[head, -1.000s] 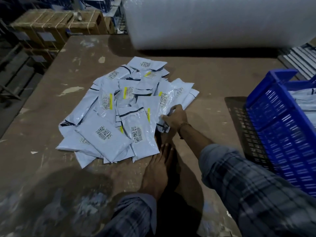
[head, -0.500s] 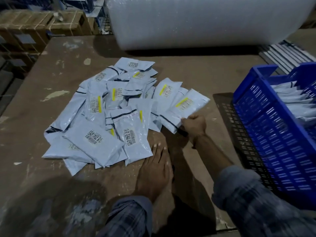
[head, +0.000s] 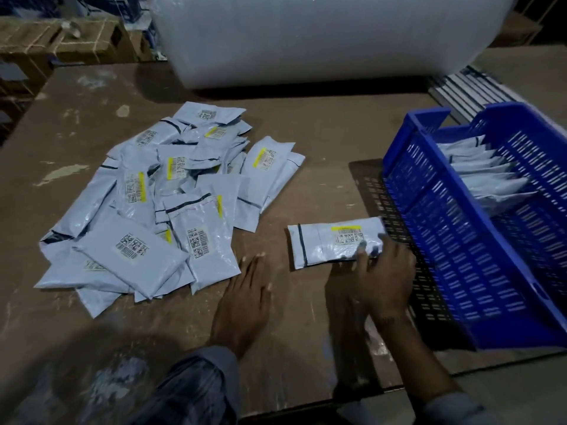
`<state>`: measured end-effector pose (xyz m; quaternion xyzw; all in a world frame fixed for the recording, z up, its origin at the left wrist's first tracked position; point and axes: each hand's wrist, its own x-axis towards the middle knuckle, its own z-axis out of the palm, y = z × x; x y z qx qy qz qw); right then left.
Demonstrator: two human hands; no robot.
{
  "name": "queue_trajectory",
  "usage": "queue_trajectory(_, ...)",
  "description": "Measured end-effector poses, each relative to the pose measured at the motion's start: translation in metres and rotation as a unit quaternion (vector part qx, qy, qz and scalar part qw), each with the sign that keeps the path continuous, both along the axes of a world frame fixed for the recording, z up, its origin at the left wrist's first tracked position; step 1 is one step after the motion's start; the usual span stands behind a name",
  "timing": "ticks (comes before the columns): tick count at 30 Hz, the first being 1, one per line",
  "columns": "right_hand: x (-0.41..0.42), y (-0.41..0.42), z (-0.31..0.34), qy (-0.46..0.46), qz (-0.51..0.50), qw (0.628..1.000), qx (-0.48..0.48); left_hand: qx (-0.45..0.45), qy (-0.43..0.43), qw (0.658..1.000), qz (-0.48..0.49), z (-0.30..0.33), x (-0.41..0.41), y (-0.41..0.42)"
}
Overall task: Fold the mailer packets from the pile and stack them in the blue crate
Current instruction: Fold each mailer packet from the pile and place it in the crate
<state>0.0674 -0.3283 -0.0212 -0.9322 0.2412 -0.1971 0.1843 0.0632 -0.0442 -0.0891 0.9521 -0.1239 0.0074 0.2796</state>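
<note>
A pile of pale grey mailer packets [head: 144, 210] with barcode labels and yellow stripes lies on the brown table. One mailer packet [head: 325, 243] lies apart from the pile, flat on the table between the pile and the blue crate [head: 454, 246]. My right hand [head: 380, 274] grips this packet's right end, fingers curled over its edge. My left hand [head: 245, 299] rests flat on the table just below the pile, fingers straight, holding nothing. The crate at the right holds several folded packets [head: 478, 176] standing in a row.
A big roll of bubble wrap [head: 306, 38] lies across the table's far side. Cardboard boxes [head: 61, 47] stand beyond the far left corner. The table's left edge runs diagonally at the left. Bare tabletop [head: 322, 133] shows between pile and crate.
My right hand has pulled one packet out of the pile's right side and drawn it right and toward me, near the crate. My left hand stays flat on the table.
</note>
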Motion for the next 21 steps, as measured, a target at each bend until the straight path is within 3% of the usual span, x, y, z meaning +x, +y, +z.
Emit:
queue_trajectory(3, 0.024, -0.025, -0.017, 0.125, 0.114, 0.984, -0.063, -0.035, -0.032, 0.999, 0.006, 0.015, -0.012, -0.005)
queue_trajectory(6, 0.032, -0.034, -0.033, 0.21, 0.184, 0.958, -0.06, -0.07, -0.022, 0.995, 0.074, 0.035, -0.018, -0.021)
queue_trajectory(12, -0.006, -0.028, -0.022, 0.172, 0.195, 0.964, -0.062, -0.061, -0.113, 0.992, 0.023, 0.051, 0.007, -0.067)
queue_trajectory(17, -0.025, -0.025, -0.011, 0.104, 0.202, 0.972, -0.066, 0.024, -0.048, 0.998, 0.029, 0.036, 0.037, -0.107)
queue_trajectory(21, 0.009, -0.037, -0.015, 0.12, 0.218, 0.967, -0.05, 0.118, -0.009, 0.993, 0.024, 0.012, 0.039, -0.123)
